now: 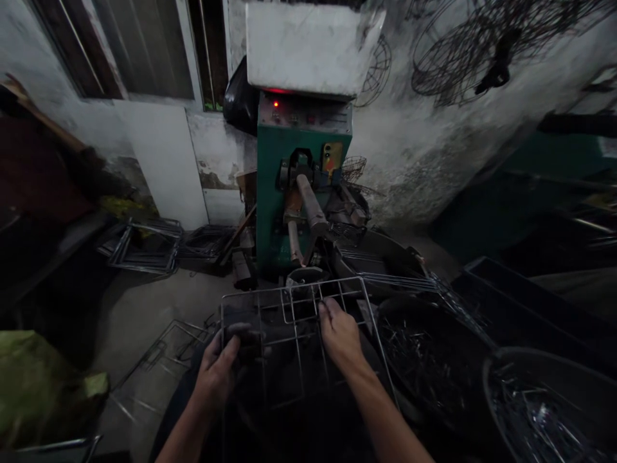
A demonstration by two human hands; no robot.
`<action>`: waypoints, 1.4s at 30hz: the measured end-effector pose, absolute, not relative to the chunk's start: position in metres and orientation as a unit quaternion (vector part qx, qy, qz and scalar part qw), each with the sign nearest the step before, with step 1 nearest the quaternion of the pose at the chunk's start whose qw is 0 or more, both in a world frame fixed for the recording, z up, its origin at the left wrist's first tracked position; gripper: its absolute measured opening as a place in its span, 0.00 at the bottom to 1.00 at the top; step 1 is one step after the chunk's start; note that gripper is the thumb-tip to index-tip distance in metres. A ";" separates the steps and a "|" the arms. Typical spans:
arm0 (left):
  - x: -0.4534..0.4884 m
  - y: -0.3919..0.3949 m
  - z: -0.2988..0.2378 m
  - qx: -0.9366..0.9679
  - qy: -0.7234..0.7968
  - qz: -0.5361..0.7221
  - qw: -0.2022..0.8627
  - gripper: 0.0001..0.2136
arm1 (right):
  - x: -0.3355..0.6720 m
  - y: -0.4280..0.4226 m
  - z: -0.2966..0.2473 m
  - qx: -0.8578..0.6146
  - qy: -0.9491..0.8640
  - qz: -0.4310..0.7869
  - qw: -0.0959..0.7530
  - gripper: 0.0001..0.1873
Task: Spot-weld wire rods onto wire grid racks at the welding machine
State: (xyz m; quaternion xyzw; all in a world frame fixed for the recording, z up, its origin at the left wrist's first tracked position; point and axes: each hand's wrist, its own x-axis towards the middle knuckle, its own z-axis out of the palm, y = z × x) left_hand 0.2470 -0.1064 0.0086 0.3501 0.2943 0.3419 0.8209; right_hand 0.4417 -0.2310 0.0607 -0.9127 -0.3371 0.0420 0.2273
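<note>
While both hands have hold of it, the wire grid (297, 350) lies in front of the person, its far edge running left to right and its side wires reaching back near, where the near end is lost in the dark. The left hand (219, 370) is loosely curled at the left side wire, thumb on top. The right hand (340, 334) is closed to a pinch, thumb and forefinger together at the wires just inside the far edge, right of the middle; which wire it grips is too dim to tell.

Straight beyond that edge stands the green machine (270, 193). Its upper arm (312, 204) points near and slightly right, roughly across the line of the grid's far edge, with the lower arm (295, 241) beneath it. The right hand is the nearer to the upper arm's tip, which seems the relation that counts most.

To the right, a dark basin holds loose wire pieces (419, 354); far left, wire frames (144, 247) lie piled on the floor.
</note>
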 end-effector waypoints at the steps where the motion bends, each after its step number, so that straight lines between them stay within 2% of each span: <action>1: 0.249 -0.105 0.005 0.341 0.281 0.329 0.834 0.18 | 0.443 -0.227 0.058 -0.917 -0.333 0.049 0.212 0.18; 7: 0.263 -0.095 -0.005 0.303 0.233 0.320 0.867 0.20 | 0.452 -0.207 0.042 -0.924 -0.342 0.062 0.157 0.16; 13: 0.277 -0.084 -0.001 0.306 0.227 0.333 0.863 0.23 | 0.465 -0.191 0.042 -0.924 -0.354 0.045 0.138 0.15; 20: 0.297 -0.070 -0.002 0.301 0.209 0.341 0.866 0.20 | 0.484 -0.172 0.051 -0.926 -0.359 0.040 0.113 0.16; 32: 0.309 -0.063 -0.015 0.289 0.203 0.327 0.877 0.20 | 0.496 -0.168 0.050 -0.921 -0.367 0.046 0.118 0.15; 42: 0.308 -0.066 -0.006 0.297 0.178 0.319 0.882 0.18 | 0.496 -0.166 0.047 -0.922 -0.360 0.046 0.137 0.17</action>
